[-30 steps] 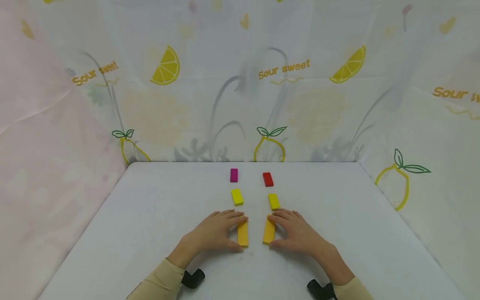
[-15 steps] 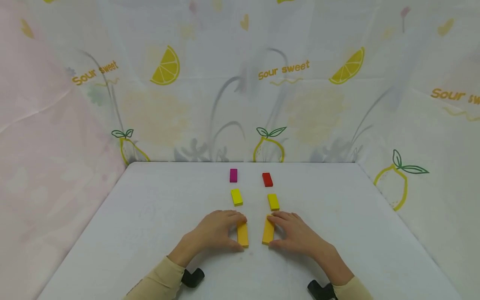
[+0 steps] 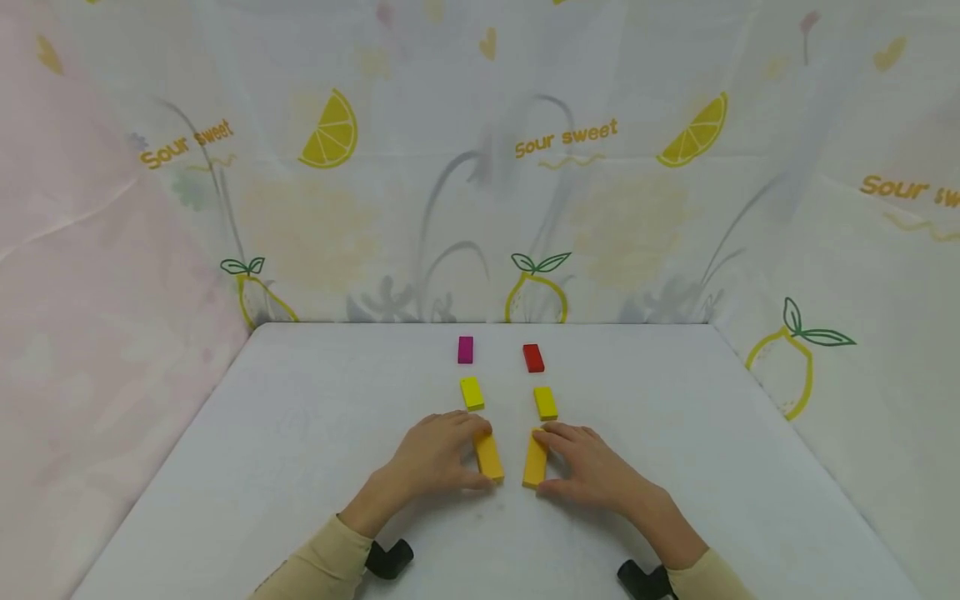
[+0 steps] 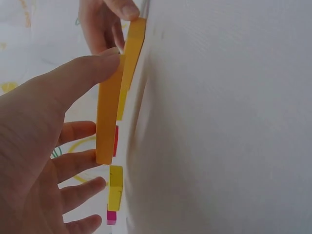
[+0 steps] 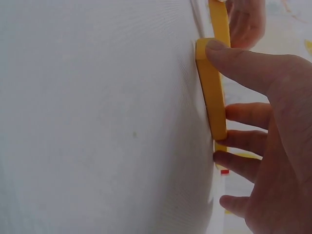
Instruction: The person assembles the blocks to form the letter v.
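My left hand (image 3: 437,454) pinches a long orange-yellow wooden block (image 3: 490,460) by its two ends, thumb at the near end and fingers at the far one. In the left wrist view this block (image 4: 108,114) stands a little off the white tabletop. A matching orange-yellow block (image 3: 535,465) lies to its right, near the middle. My right hand (image 3: 596,468) pinches that one end to end; in the right wrist view its thumb (image 5: 243,63) presses the near end. The two blocks lean slightly toward each other at their near ends.
Beyond the hands, two rows of smaller blocks lead away: a yellow block (image 3: 471,393) and a magenta block (image 3: 465,350) on the left, a yellow block (image 3: 545,403) and a red block (image 3: 533,358) on the right. A lemon-print curtain (image 3: 420,208) hangs behind the white table (image 3: 300,400).
My left hand has shifted slightly forward with its block, whose near end has swung right toward the other block. The right hand and its block have barely moved.
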Demonstrator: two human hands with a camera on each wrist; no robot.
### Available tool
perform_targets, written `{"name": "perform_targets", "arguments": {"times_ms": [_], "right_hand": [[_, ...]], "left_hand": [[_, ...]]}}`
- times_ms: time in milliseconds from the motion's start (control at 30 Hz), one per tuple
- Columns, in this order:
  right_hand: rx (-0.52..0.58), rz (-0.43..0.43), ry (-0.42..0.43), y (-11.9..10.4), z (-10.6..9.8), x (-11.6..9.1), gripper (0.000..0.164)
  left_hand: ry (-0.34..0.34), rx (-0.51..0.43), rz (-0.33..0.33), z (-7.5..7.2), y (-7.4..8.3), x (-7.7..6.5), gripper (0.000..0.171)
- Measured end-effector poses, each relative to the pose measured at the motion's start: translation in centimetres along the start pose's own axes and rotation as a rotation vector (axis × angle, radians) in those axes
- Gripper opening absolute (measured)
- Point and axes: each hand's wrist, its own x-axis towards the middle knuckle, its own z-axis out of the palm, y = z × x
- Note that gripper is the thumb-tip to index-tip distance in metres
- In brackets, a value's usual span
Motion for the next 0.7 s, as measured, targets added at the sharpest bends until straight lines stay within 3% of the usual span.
{"name": "perform_targets", "arguments": {"times_ms": [433,700], "right_hand": [[0.001,-0.050,0.020,-0.1,-0.1,-0.2,0.074],[-0.012,-0.056,0.023,-0.1,-0.1,-0.1,0.074]], "left_hand": [[0.067,0.021,-0.069,0.7,1.6,-0.1,0.067],[0.068,0.035,-0.097,1.4,1.9,-0.3,0.067]]}}
